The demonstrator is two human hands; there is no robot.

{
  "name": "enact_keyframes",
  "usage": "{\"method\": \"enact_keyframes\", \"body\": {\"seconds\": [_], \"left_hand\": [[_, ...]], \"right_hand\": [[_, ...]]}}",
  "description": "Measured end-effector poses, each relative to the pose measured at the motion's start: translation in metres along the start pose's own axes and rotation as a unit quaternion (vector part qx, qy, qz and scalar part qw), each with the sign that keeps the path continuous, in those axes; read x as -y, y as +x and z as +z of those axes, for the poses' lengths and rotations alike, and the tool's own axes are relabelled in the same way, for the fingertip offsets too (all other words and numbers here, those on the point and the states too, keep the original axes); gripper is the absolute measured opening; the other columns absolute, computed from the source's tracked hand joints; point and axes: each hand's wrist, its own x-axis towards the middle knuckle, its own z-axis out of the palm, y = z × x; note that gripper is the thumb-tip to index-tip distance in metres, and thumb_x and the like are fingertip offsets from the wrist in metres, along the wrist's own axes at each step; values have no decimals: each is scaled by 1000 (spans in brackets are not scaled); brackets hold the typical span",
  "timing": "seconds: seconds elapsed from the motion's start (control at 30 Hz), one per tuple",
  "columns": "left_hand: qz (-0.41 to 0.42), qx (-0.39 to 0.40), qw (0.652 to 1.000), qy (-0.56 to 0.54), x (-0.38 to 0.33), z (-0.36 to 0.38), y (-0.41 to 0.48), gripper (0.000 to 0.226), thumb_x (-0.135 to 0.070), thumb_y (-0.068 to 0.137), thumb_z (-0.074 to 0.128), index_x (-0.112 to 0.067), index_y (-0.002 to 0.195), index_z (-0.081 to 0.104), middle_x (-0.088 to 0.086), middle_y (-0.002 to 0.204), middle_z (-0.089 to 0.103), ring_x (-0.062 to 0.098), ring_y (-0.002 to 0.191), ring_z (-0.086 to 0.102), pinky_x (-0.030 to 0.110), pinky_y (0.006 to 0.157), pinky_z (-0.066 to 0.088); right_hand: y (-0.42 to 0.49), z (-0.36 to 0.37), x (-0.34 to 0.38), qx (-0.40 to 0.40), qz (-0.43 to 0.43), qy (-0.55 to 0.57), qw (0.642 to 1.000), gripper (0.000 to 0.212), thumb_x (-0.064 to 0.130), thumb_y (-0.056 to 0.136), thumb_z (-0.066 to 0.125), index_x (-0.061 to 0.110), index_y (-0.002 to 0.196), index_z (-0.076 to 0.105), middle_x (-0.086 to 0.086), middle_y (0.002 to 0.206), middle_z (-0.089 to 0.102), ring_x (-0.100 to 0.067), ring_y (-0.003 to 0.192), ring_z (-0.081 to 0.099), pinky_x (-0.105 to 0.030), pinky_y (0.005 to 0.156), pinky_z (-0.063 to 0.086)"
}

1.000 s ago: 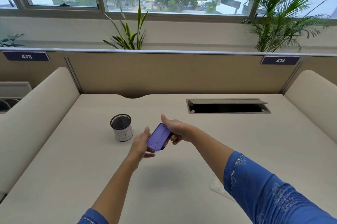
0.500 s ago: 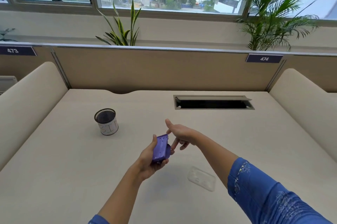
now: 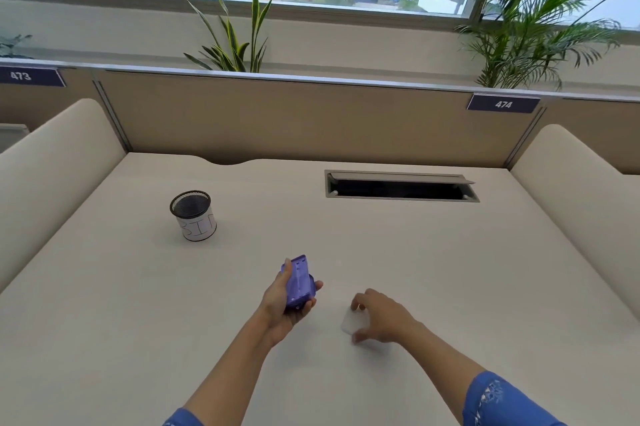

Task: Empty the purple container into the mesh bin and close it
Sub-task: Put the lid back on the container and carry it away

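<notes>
My left hand (image 3: 284, 308) grips the purple container (image 3: 300, 282) above the desk, tilted on its side with its flat face toward me. The clear lid (image 3: 349, 322) lies flat on the desk to the right of it. My right hand (image 3: 381, 318) is down over the lid with fingers curled around its edges, touching it. The black mesh bin (image 3: 192, 214), wrapped in a white paper label, stands upright at the far left, well apart from both hands. Its contents cannot be made out.
The beige desk (image 3: 450, 269) has an open cable slot (image 3: 398, 187) at the back right. Padded cream dividers rise on the left (image 3: 52, 166) and right (image 3: 581, 190). A brown partition (image 3: 311, 120) closes off the back.
My right hand let go of the container and dropped right and down onto the clear lid. My left hand keeps the container, now nearer to me and away from the bin.
</notes>
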Motion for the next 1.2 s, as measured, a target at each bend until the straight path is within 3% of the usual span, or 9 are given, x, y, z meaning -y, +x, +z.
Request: {"method": "enact_keyframes", "body": {"seconds": [0.17,0.33,0.43,0.53,0.6,0.77,0.9,1.07,1.2], "left_hand": [[1,2,1000,-29,3,1,0,56,-57,94,42,-7,116,57,20,86,75,23,59,62,27,48,58],[7,-4,1000,-24,1,0,-1,59,-60,95,35,-8,111,58,21,86,76,25,61,62,27,47,58],[13,-9,1000,-6,-2,0,-1,62,-63,94,30,-9,108,59,19,82,76,22,50,62,26,45,57],[17,-10,1000,4,-5,-1,-1,67,-66,93,28,-9,107,60,19,83,76,22,49,61,26,45,57],[19,-13,1000,10,-6,-1,-2,68,-67,92,27,-9,107,60,19,85,76,22,50,63,27,46,58],[27,-20,999,21,-7,0,-3,73,-70,91,26,-9,112,58,18,85,76,25,50,61,28,48,58],[41,-30,997,51,-3,5,-5,74,-72,90,24,-11,105,63,13,74,76,24,50,64,28,47,56],[53,-19,992,117,-1,10,-12,69,-71,90,15,-25,106,65,12,94,76,29,79,72,32,59,57],[62,2,988,142,0,15,-18,70,-73,84,16,-28,107,64,12,93,77,28,77,75,35,61,59]], "right_hand": [[-5,13,-4,-54,-21,-3,998,54,45,70,78,28,117,59,4,117,56,-20,108,55,-31,83,45],[-11,23,-5,-110,-33,-2,993,41,52,81,59,27,114,61,4,108,64,-19,101,60,-27,77,43],[-13,25,0,-156,-9,94,983,30,44,90,51,20,102,64,1,93,70,-20,85,64,-33,73,49],[-13,20,7,-205,23,236,950,32,29,97,48,4,80,60,-7,69,64,-26,61,56,-37,59,44],[-15,10,16,-227,30,311,922,31,23,100,48,3,85,66,-6,74,70,-28,70,63,-32,60,44],[-27,-31,58,-248,1,466,849,15,25,100,52,25,108,65,5,97,71,-7,86,65,-17,65,45],[-43,-51,83,-216,-26,569,793,11,25,96,61,22,104,67,0,98,72,-10,78,65,-18,62,50],[-51,-52,98,-171,-45,613,770,11,20,89,70,12,96,70,-8,88,72,-16,78,70,-28,65,59],[-49,-50,101,-215,-7,582,784,9,23,86,73,14,88,70,-8,79,73,-17,74,71,-26,62,58]]}}
